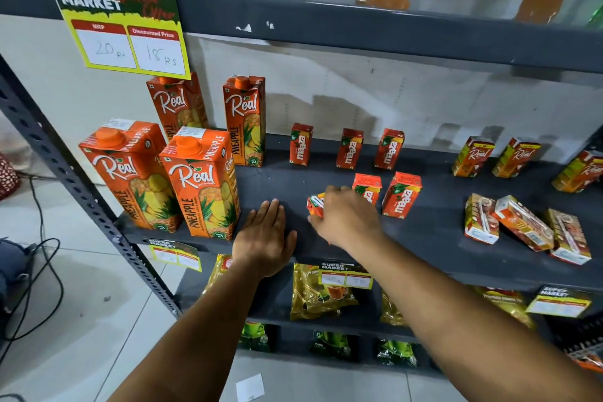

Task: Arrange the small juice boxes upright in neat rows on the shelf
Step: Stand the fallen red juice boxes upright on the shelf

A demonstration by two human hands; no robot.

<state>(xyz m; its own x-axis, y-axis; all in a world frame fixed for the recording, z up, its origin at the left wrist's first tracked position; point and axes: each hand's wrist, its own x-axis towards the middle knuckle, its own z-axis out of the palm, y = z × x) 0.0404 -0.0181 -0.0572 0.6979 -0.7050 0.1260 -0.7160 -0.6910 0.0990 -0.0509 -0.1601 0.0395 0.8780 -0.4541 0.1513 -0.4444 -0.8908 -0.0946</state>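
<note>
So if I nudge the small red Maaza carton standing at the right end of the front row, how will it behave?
The small red Maaza carton stands taller than it is wide, so a high push probably tips it. Its flat card faces likely keep it stiff and stop rolling. On the smooth dark grey shelf a low push should slide it.

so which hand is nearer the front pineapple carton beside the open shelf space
Left. The left hand lies flat just right of the tall orange pineapple carton; the right hand grips a small red juice box farther right.
</note>
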